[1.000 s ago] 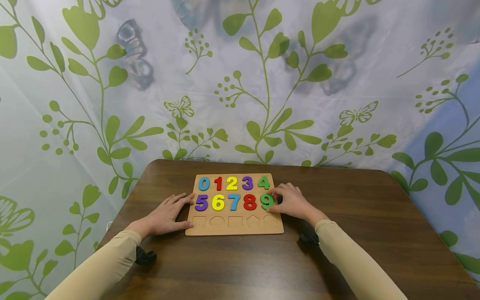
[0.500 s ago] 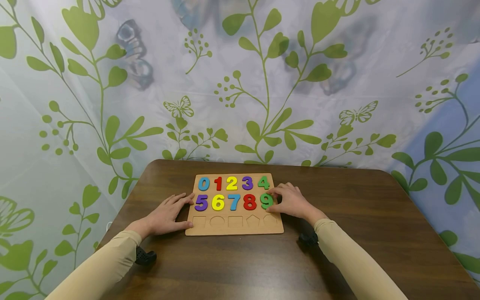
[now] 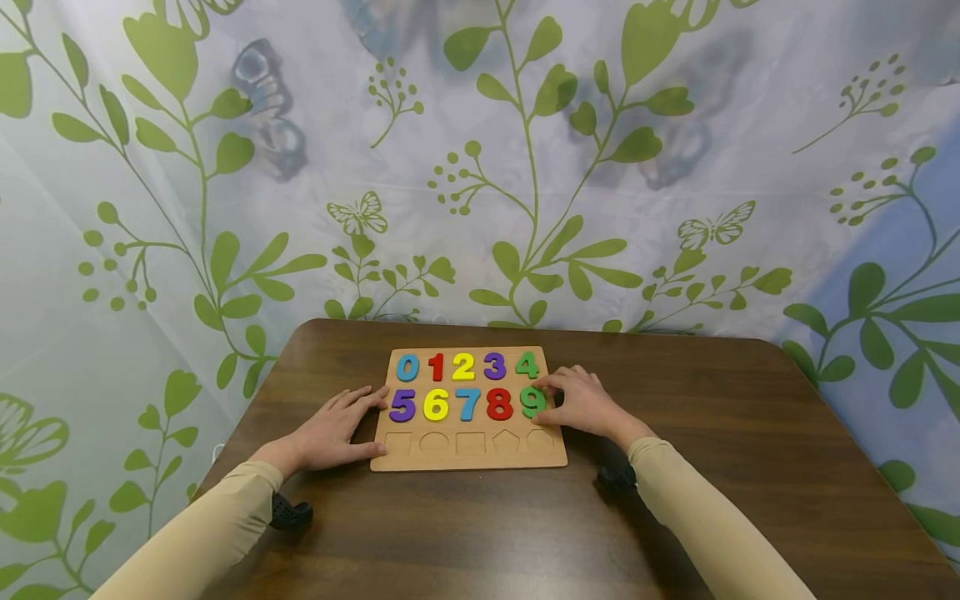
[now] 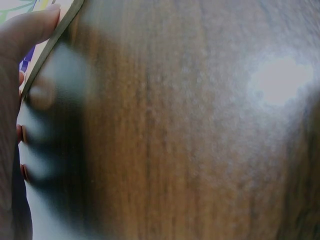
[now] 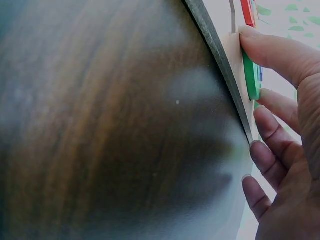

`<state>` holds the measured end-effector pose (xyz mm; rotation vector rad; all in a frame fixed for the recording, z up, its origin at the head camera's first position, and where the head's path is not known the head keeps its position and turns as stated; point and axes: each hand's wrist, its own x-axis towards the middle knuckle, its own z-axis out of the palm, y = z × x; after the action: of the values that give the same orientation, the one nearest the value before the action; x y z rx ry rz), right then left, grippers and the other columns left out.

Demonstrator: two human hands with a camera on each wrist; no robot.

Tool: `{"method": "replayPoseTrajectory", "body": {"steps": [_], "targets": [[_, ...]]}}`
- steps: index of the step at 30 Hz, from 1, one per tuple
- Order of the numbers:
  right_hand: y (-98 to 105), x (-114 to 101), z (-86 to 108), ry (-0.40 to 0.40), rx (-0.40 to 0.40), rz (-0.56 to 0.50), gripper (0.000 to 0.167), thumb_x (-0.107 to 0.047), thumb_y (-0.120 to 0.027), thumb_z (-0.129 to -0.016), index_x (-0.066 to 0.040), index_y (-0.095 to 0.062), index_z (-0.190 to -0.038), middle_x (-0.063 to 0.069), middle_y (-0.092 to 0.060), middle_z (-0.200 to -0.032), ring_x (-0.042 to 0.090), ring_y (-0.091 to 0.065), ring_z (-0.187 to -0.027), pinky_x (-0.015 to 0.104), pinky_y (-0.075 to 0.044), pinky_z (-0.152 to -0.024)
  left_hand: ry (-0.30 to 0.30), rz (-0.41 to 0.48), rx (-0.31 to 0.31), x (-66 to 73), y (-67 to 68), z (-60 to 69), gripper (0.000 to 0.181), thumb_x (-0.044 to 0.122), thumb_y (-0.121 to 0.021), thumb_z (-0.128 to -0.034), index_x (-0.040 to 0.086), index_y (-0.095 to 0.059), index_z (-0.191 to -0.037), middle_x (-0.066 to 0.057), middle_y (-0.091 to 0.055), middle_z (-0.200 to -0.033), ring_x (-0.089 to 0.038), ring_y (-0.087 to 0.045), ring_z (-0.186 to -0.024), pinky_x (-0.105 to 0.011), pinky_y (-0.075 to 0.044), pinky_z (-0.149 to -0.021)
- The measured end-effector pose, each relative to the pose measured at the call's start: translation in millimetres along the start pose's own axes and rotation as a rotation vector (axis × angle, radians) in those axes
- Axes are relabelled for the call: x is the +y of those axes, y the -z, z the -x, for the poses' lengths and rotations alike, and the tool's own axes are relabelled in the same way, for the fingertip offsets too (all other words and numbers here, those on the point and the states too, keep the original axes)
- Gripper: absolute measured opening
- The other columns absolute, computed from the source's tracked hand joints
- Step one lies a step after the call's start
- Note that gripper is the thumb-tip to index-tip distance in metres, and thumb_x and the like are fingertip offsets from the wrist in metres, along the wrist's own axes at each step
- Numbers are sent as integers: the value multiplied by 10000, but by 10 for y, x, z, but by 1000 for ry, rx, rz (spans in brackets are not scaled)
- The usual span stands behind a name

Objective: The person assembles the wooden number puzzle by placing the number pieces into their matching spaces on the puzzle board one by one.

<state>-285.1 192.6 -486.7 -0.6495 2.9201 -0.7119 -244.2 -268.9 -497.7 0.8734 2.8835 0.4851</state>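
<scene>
A wooden number puzzle board [image 3: 471, 463] lies on the table, with raised coloured digits in two rows and a front row of outlined shapes. My right hand [image 3: 588, 406] is at its right side, thumb and index finger pinching the green number nine [image 3: 524, 402]. In the right wrist view the green nine [image 5: 251, 77] sits between thumb and finger, low against the board, its other fingers loosely bent beside the edge. At the opposite side my left hand [image 3: 330, 431] rests with spread fingers, thumb and fingertips touching the board's left edge. In the left wrist view the thumb [image 4: 32, 27] lies on that edge.
The brown wooden table [image 3: 480, 542] extends around the board. A patterned cloth [image 3: 420, 167] with leaves and butterflies hangs behind it. Black wrist straps [image 3: 290, 512] sit below both wrists. The red eight [image 3: 500, 404] and green four [image 3: 527, 365] are next to the nine.
</scene>
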Motion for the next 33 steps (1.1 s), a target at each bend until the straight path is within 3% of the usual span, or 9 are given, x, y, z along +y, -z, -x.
{"method": "replayPoseTrajectory", "body": {"steps": [17,26,33], "targets": [[18,7,30,-2,1,-9,645,-583,-846,-765,-246,-708,-1298,-95,-583,-1004,191,-448,-1022,451,-332,-856,2,-3,0,-7,-6,-5,810,726,-605,-891,162,-504,-1463,-46,-304,-1662,-388,-252,-1511,-629,-161,-1197],[99,95,189,6,36,-19,614,-561,-825,-803,-217,-710,-1298,-72,-586,-978,192,-443,-984,437,-309,-824,-2,-4,0,3,6,-1,810,724,-611,-887,162,-506,-1462,-52,-307,-1660,-386,-257,-1510,-630,-167,-1197],[194,209,380,19,87,-25,538,-503,-786,-876,-200,-704,-1313,-36,-631,-1042,233,-483,-1069,520,-338,-919,-9,3,9,-10,-8,6,791,709,-623,-890,159,-515,-1447,-62,-319,-1655,-390,-259,-1508,-631,-167,-1196]]}}
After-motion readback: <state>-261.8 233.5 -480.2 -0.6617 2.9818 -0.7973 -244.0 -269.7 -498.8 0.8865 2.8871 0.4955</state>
